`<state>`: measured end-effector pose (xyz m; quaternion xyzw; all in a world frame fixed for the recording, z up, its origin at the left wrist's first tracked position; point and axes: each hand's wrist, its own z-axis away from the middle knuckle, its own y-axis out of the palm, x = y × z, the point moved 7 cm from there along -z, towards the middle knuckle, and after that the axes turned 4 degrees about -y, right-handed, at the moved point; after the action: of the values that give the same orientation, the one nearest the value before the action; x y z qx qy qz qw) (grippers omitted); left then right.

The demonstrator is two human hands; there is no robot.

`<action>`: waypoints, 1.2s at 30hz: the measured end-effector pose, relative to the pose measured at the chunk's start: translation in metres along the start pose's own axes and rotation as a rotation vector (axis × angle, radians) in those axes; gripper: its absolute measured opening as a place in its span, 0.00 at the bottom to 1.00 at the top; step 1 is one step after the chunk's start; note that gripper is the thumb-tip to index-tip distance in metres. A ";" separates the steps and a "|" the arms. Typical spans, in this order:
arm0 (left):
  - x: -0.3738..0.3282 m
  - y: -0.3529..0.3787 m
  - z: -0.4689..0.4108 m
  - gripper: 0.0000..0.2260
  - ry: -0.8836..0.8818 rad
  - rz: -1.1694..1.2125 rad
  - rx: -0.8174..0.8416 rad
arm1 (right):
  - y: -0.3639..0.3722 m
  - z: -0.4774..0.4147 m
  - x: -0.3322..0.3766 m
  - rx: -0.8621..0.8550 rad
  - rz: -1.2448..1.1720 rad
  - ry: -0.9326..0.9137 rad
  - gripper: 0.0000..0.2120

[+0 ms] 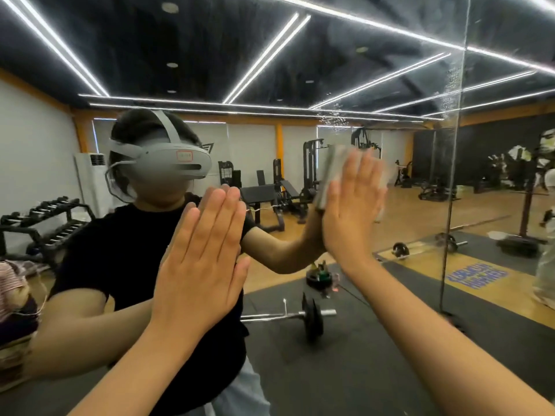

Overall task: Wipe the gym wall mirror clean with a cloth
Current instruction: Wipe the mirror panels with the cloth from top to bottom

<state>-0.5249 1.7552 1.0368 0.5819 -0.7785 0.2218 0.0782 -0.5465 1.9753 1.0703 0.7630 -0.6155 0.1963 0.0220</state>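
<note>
**Two flat palms on the glass, one cloth under the right**

Two bare forearms rise from the bottom edge, each ending in a hand laid against the mirror [375, 355].

The left grip [199, 265] is fully open: fingers straight and close together, palm flat on the glass, holding nothing.

The right grip [351, 211] sits higher and further right. It is also open, with straight, slightly fanned fingers pressing the one cloth [332, 172] flat to the mirror. No finger curls round the cloth. It is pale grey and blurred, and shows past the thumb side and above the fingertips.

Two mirror panels are in view, meeting at one vertical seam [450, 175] to the right of the right grip. Droplets [333, 117] speckle the glass just above the cloth, and more run along the upper seam.

Reflected in the glass is one person in a black T-shirt wearing a grey headset [168, 163], both palms meeting the real ones. Behind them lie two barbells, one [312, 316] on the black floor mat and one [401, 250] further back. One dumbbell rack [51, 220] stands at the left. Benches and weight machines line the far wall, too crowded to count.
</note>
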 end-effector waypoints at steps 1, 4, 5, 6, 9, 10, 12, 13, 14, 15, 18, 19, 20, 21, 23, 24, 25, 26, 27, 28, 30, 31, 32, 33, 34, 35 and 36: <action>0.001 -0.002 0.001 0.28 -0.023 0.003 -0.017 | 0.008 0.014 0.029 0.021 0.003 -0.119 0.28; 0.011 -0.007 0.002 0.27 -0.141 0.031 -0.073 | 0.032 0.068 0.106 0.086 -0.021 -0.483 0.26; 0.016 -0.009 0.003 0.28 -0.202 0.053 -0.090 | 0.036 0.081 0.120 0.095 -0.022 -0.569 0.25; 0.019 -0.010 0.003 0.28 -0.248 0.071 -0.103 | 0.038 0.088 0.127 0.101 -0.022 -0.631 0.25; 0.020 -0.010 0.004 0.30 -0.268 0.081 -0.106 | 0.036 0.078 0.116 0.119 0.027 -0.752 0.24; 0.020 -0.009 0.004 0.30 -0.264 0.086 -0.100 | 0.032 0.066 0.106 0.119 0.051 -0.737 0.25; 0.020 -0.008 0.003 0.30 -0.270 0.076 -0.081 | 0.021 0.028 0.072 0.091 0.096 -0.588 0.26; 0.019 -0.008 0.003 0.30 -0.273 0.056 -0.070 | 0.014 0.008 0.048 0.076 0.110 -0.466 0.27; 0.019 -0.008 0.003 0.30 -0.275 0.036 -0.060 | 0.006 -0.012 0.022 0.063 0.109 -0.327 0.28; 0.019 -0.007 0.003 0.30 -0.272 0.025 -0.052 | -0.004 -0.028 -0.002 0.049 0.094 -0.188 0.31; 0.018 -0.010 0.002 0.30 -0.287 0.070 -0.050 | -0.018 -0.051 -0.031 0.001 -0.001 0.089 0.34; 0.018 -0.013 0.001 0.30 -0.305 0.110 -0.060 | -0.017 -0.050 -0.020 -0.015 -0.041 0.113 0.34; 0.017 -0.019 0.001 0.28 -0.324 0.152 -0.076 | -0.013 -0.047 -0.002 -0.019 -0.067 0.091 0.32; 0.018 -0.026 -0.002 0.26 -0.339 0.186 -0.095 | -0.008 -0.043 0.022 -0.014 -0.072 0.022 0.30; 0.024 -0.040 -0.012 0.24 -0.366 0.239 -0.143 | 0.002 -0.028 0.076 -0.003 -0.050 -0.193 0.27; 0.029 -0.044 -0.019 0.23 -0.376 0.252 -0.168 | 0.007 -0.019 0.101 0.000 -0.029 -0.300 0.27; 0.035 -0.046 -0.027 0.24 -0.381 0.246 -0.187 | 0.011 -0.010 0.122 0.001 -0.002 -0.397 0.27; 0.040 -0.045 -0.036 0.26 -0.382 0.221 -0.197 | 0.015 -0.001 0.137 0.008 0.028 -0.481 0.27; 0.044 -0.043 -0.044 0.27 -0.382 0.192 -0.195 | 0.017 0.005 0.148 0.024 0.054 -0.551 0.27; 0.047 -0.039 -0.051 0.28 -0.384 0.168 -0.184 | 0.018 0.009 0.153 0.039 0.064 -0.613 0.27; 0.048 -0.030 -0.058 0.29 -0.379 0.118 -0.142 | 0.016 0.008 0.150 0.048 0.052 -0.718 0.26; 0.048 -0.026 -0.058 0.29 -0.368 0.087 -0.120 | 0.014 0.004 0.142 0.044 0.051 -0.749 0.25; 0.047 -0.023 -0.058 0.30 -0.353 0.063 -0.105 | 0.011 -0.001 0.132 0.038 0.057 -0.750 0.25; 0.047 -0.022 -0.058 0.30 -0.340 0.048 -0.099 | 0.009 -0.007 0.118 0.036 0.066 -0.720 0.25; 0.046 -0.021 -0.058 0.31 -0.335 0.039 -0.098 | 0.007 -0.015 0.102 0.036 0.073 -0.668 0.26; 0.046 -0.021 -0.058 0.31 -0.337 0.032 -0.096 | 0.004 -0.023 0.084 0.036 0.072 -0.603 0.26; 0.046 -0.022 -0.059 0.32 -0.342 0.022 -0.092 | 0.001 -0.031 0.066 0.036 0.069 -0.539 0.26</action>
<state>-0.5270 1.7361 1.1123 0.5983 -0.7962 0.0847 -0.0314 -0.5451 1.9225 1.1196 0.7667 -0.6210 -0.0024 -0.1627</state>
